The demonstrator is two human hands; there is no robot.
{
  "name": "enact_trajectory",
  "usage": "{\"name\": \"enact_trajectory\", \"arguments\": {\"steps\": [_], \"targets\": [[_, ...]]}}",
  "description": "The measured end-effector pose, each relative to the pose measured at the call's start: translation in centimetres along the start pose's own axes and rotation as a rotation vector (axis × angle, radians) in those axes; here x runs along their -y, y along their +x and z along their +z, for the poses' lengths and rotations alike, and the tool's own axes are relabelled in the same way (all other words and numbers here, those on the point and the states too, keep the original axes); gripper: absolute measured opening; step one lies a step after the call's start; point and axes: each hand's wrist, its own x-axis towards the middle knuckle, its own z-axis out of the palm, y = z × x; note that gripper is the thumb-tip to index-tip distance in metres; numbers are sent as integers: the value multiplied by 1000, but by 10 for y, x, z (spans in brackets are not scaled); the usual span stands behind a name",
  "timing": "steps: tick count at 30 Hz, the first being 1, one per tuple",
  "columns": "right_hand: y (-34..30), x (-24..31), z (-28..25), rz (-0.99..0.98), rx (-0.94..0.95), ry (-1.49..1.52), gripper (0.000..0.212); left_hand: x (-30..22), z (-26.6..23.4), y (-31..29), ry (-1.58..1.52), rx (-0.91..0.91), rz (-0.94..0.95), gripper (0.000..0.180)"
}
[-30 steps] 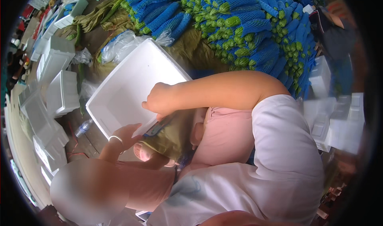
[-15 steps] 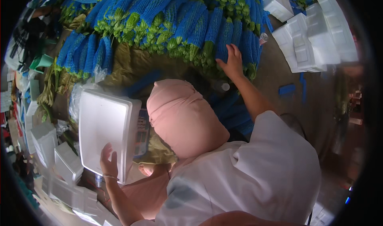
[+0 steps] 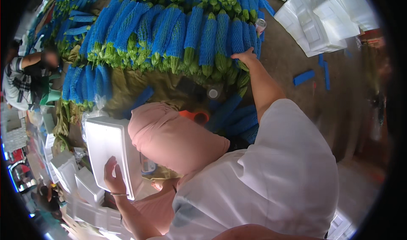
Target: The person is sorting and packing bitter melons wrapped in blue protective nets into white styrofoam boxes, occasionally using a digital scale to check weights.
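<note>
My right hand (image 3: 246, 57) reaches to the right end of a row of long green gourds (image 3: 206, 67) in blue mesh sleeves. Its fingers appear closed over the end of one gourd (image 3: 242, 66), partly hiding it. Lower left, my left hand (image 3: 113, 178) hovers in front of a white foam box (image 3: 101, 144) standing on its side. The fingers there are loosely curved and apart, holding nothing. My pink-clad knee (image 3: 169, 134) lies between the box and the gourds.
Blue-sleeved gourds (image 3: 241, 121) lie beside my knee, near an orange object (image 3: 196, 115) and a clear bottle (image 3: 213, 92). White foam boxes (image 3: 316, 19) stand far right; more (image 3: 89, 185) lie at left. A person (image 3: 27, 77) sits far left. Blue pieces (image 3: 304, 77) lie on the floor.
The view has shifted, uncovering the orange object beside my knee. My right hand has gone from spread fingers to closing over a gourd's end. The left hand stays near the box.
</note>
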Motion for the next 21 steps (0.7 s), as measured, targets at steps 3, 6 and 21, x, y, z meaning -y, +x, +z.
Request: {"name": "enact_trajectory", "arguments": {"steps": [3, 6, 21], "targets": [[-58, 29, 14, 10, -90, -107, 118, -41, 3, 7, 74, -8, 37, 23], [-38, 35, 8, 39, -67, -121, 120, -65, 2, 14, 120, 6, 89, 24], [-139, 6, -74, -553, 469, 485, 45, 56, -8, -22, 178, 134, -248, 52]]}}
